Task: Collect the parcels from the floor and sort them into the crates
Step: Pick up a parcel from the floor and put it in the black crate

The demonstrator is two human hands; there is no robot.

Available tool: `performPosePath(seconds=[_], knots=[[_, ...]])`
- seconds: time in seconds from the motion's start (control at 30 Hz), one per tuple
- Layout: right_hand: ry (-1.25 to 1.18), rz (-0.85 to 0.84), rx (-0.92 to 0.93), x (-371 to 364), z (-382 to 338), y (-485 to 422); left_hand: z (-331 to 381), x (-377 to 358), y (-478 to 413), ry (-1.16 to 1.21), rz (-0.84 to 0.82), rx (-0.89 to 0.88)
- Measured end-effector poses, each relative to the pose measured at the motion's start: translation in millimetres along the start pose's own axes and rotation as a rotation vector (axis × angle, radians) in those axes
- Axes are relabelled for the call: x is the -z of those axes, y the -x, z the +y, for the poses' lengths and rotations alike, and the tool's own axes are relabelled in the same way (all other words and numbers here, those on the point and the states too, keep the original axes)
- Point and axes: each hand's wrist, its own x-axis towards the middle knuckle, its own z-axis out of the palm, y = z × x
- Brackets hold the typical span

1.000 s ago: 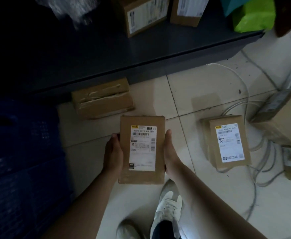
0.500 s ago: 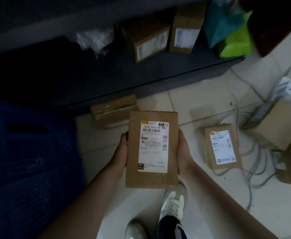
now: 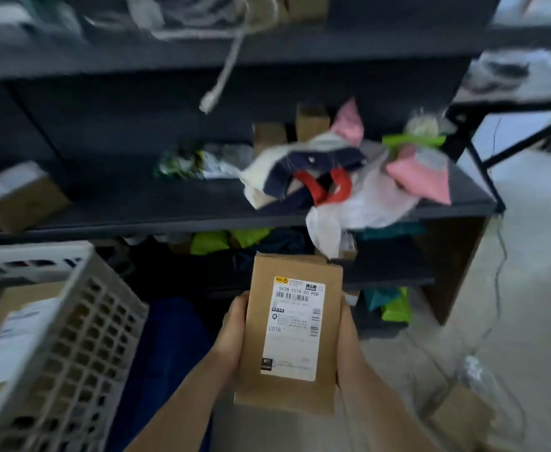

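Dark metal shelving (image 3: 202,220) now fills the background where half a second ago the tiled floor and its scattered boxes did; the view has lifted, so the shoes and the floor parcels by the cables have gone from sight and a grey slatted crate (image 3: 72,353) has come in at the lower left. One thing has not changed — the cardboard parcel (image 3: 292,334) sits between the same two hands, label up and readable as "C018".

Both forearms reach forward from the bottom edge. The left hand (image 3: 233,331) presses flat against the parcel's left side, fingers curled under its edge; the right hand (image 3: 346,334) does the same on the right side, mostly hidden behind the box. Together they clamp the parcel, held in the air in front of the lower shelves and just right of the crate, touching neither.

By count: one parcel in hand, one grey crate with at least one labelled box (image 3: 9,340) inside it, a blue crate (image 3: 176,347) below between the grey one and the arms, one box (image 3: 16,197) at the left end of the middle shelf — and a blurred heap of bags (image 3: 349,177) on its right end, pink, white and navy, too smeared to count.
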Motion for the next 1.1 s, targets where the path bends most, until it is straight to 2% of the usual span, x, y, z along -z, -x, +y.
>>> performPosePath(seconds=[0.27, 0.53, 0.63, 0.83, 0.97, 1.1], knots=[[0.156, -0.209, 0.214, -125, -72, 168, 120, 68, 191, 0.094, 0.129, -0.278], [0.304, -0.41, 0.43, -300, -91, 300, 211, 204, 334, 0.117, 0.286, -0.565], [0.316, -0.537, 0.458, -376, -66, 336, 220, 279, 384, 0.069, 0.325, -0.643], [0.392, -0.732, 0.438, -538, 37, 400, 208, 463, 473, 0.052, 0.47, -0.654], [0.421, -0.807, 0.383, -628, 100, 415, 191, 564, 498, 0.072, 0.578, -0.585], [0.511, -0.78, 0.369, -688, 151, 392, 169, 640, 476, 0.146, 0.636, -0.519]])
